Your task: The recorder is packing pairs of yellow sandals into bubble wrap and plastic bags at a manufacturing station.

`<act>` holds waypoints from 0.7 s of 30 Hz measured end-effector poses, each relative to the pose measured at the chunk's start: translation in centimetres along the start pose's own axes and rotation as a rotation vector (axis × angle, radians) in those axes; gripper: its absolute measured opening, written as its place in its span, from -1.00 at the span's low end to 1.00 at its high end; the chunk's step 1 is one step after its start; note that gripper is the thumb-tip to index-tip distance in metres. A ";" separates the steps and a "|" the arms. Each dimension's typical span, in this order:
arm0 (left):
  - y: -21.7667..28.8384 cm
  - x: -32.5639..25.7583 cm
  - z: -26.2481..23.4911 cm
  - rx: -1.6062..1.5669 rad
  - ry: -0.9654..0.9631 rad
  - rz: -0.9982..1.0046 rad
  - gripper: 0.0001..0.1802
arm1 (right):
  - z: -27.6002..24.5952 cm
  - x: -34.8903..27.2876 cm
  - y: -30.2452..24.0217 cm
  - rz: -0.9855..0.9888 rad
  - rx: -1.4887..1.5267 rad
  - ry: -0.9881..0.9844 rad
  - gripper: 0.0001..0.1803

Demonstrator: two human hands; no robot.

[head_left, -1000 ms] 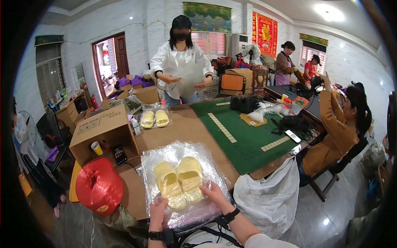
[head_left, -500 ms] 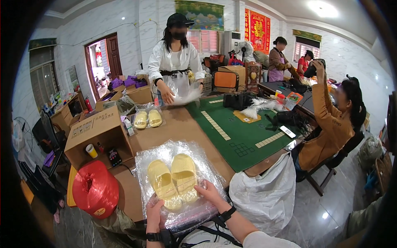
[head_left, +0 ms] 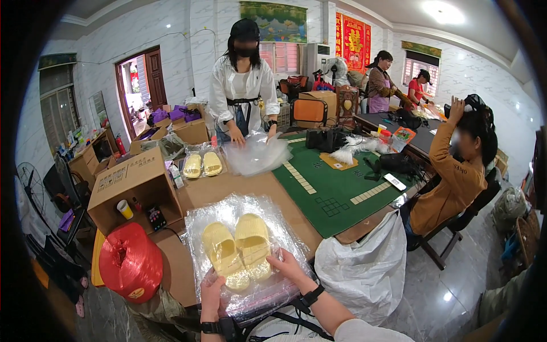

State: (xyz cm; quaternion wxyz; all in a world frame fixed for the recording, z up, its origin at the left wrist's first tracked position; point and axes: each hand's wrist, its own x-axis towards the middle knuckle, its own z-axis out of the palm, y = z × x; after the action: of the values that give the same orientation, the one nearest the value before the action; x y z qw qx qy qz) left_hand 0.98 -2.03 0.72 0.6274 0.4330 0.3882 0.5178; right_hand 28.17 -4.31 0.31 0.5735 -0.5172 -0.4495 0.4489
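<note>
Right hand [head_left: 288,267] pinches crinkled plastic [head_left: 279,229].

A white-and-yellow cup [head_left: 124,209] is held inside a cardboard box [head_left: 131,174]; a red roll [head_left: 139,268] is set beside it.

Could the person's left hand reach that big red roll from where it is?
Probably yes: the red roll sits nearby, with only brown tabletop apparent between it and the left hand. That hand holds the clear bag of yellow slippers, so it may need to let go first.
</note>
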 end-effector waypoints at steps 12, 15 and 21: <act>0.4 -0.4 0.5 -0.002 0.038 0.002 -0.42 | -0.2 0.4 1.1 0.003 -0.066 0.030 -0.49; 0.5 -0.5 0.7 -0.029 0.037 0.006 -0.47 | -0.2 0.3 0.9 -0.015 -0.031 0.027 -0.51; 0.5 -0.5 0.7 0.016 0.055 0.004 -0.43 | -0.3 0.3 1.0 0.001 -0.023 0.016 -0.47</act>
State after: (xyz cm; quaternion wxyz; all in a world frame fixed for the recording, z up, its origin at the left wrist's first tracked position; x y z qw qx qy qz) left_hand 1.36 -2.57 1.43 0.6118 0.4244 0.4087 0.5277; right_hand 28.43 -4.01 -0.66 0.5708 -0.5275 -0.4497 0.4401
